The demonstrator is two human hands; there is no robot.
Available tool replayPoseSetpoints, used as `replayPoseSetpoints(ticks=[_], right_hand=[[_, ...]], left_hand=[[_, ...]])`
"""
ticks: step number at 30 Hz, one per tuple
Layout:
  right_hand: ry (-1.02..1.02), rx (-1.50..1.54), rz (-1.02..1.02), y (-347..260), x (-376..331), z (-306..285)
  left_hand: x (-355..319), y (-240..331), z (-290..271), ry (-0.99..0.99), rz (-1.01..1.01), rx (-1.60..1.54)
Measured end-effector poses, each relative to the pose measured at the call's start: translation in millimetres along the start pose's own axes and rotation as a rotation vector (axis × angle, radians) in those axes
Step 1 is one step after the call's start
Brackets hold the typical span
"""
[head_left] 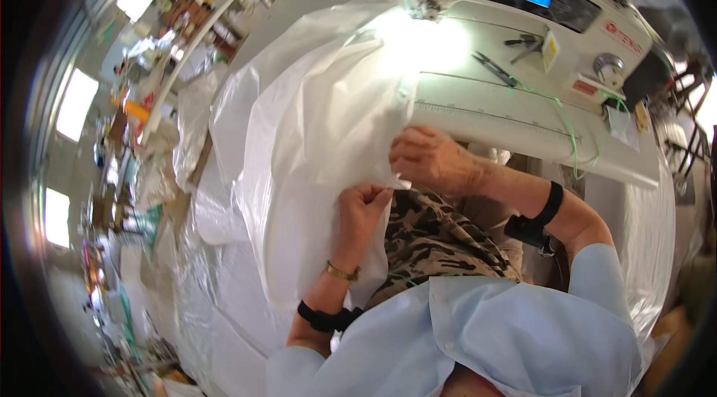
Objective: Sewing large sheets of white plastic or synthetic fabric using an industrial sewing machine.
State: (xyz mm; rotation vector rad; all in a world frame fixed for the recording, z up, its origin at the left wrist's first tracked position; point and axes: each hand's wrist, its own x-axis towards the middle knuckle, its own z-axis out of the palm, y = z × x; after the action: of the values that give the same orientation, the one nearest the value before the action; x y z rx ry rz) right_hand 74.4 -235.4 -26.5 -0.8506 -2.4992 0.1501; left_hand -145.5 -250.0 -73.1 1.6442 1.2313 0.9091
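fabric: white | trousers: camouflage | shirt: light blue | thread: green

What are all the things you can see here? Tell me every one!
white fabric: one big sheet, white, draped from the machine over the lap
sewing machine: one, cream with a blue screen, top
scissors: one pair, dark, on the machine bed
green thread: one strand, right of the bed
left hand: pinching the fabric edge
right hand: gripping the same edge
wrist straps: two, black
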Motion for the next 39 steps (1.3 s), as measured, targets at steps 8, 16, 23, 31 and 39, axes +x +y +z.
replayPoseSetpoints(ticks=[8, 16, 23, 31, 39], right_hand=[[0.029, -0.087, -0.275, 9, 13, 3], [-0.008, -0.079, -0.245, 6, 12, 5], [-0.021, -0.148, -0.154, -8, 18, 5], [0.095, 0.147, -0.051, 20, 33, -17], [0.073, 0.007, -0.099, 31, 40, -24]], left_hand=[[-4, 32, -20, -0.200, -0.389, -0.423], [-27, 54, -5, 0.066, 0.300, 0.471], [-25, 51, 3, 0.114, 0.450, 0.606], [-20, 62, -15, 0.104, 0.464, 0.487], [-1, 58, -13, 0.123, 0.565, 0.632]])
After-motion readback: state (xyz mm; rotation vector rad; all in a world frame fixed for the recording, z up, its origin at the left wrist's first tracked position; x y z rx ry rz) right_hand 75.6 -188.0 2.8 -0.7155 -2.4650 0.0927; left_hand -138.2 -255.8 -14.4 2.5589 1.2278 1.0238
